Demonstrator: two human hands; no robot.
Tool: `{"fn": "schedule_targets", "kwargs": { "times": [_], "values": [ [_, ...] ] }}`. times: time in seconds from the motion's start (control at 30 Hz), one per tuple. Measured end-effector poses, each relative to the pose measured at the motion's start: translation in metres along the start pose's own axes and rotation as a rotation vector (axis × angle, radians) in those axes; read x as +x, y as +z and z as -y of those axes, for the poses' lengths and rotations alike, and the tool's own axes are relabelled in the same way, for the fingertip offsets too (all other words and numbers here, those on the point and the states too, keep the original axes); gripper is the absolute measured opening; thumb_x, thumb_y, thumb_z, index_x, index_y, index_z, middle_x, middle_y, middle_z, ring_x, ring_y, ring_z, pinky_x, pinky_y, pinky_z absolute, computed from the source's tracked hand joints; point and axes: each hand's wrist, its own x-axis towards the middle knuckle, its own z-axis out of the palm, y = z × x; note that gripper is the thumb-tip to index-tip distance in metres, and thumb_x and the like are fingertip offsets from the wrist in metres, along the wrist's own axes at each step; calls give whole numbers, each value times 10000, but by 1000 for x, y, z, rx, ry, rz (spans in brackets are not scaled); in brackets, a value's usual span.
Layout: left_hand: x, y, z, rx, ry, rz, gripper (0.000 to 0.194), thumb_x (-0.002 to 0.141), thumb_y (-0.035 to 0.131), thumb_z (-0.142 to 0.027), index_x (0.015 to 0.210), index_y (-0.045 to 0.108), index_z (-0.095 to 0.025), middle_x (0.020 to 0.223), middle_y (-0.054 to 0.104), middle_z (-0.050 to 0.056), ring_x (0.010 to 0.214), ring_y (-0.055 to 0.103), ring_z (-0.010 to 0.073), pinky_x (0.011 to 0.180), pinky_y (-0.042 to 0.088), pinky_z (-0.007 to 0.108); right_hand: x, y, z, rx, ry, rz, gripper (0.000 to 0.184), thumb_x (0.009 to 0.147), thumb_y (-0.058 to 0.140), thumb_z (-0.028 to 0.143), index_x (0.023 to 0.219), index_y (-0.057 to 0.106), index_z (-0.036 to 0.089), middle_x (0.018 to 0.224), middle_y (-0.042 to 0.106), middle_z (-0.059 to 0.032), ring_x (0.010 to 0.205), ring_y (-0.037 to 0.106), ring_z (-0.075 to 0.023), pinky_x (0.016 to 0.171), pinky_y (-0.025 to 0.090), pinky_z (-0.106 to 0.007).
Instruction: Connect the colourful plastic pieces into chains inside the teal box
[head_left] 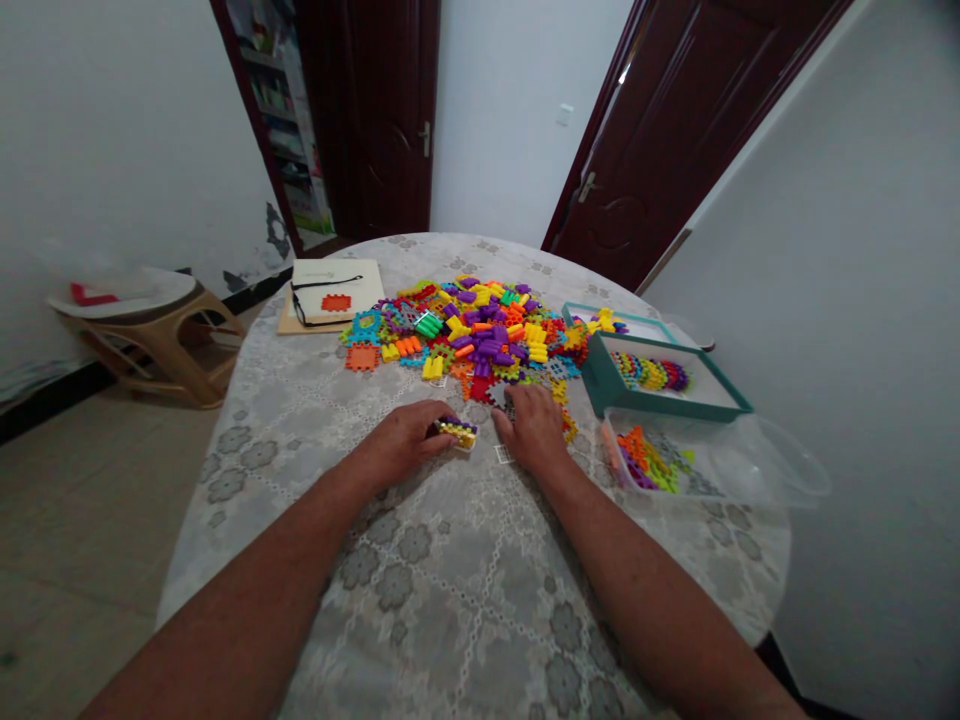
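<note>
My left hand [409, 440] is closed on a small stack of plastic interlocking tiles [459, 432], with purple, yellow and white layers showing at its edge. The stack is held just above the table, in front of the pile. Toward the right, my right hand [534, 428] rests at the near edge of the mixed plastic building pieces [480, 335], thumb apart from the fingers. A grey notched tile [497, 393] lies by its thumb and index finger. Part of the pile is hidden under that hand. A white grid-like piece [503, 455] lies beside the thumb.
A green box [667, 406] holds a row of coloured tiles. A clear plastic container [720, 490] with sorted pieces stands in front of it. At the back left are a book [315, 275], dark-strapped glasses or cord [300, 305] and an orange tile [336, 303]. A stool [150, 335] stands left.
</note>
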Motion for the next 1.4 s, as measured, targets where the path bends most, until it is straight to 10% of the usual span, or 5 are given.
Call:
{"fn": "schedule_targets", "kwargs": {
  "times": [0.37, 1.4],
  "values": [
    [-1, -2, -4, 46, 2, -4, 236, 931, 663, -306, 1149, 732, -247, 1151, 763, 68, 1036, 691, 236, 937, 498, 355, -1, -11, 4, 233, -120, -157, 292, 1041, 567, 315, 1244, 691, 144, 1215, 739, -156, 1163, 626, -288, 1077, 465, -439],
    [0, -1, 2, -5, -63, -35, 506, 923, 615, -384, 1405, 663, -237, 1308, 773, 84, 1104, 730, 266, 1016, 529, 390, -12, -26, 41, 596, -244, 198, 306, 1055, 506, 250, 1288, 697, 198, 1225, 765, -93, 1147, 704, -214, 1034, 531, -350]
  ]
}}
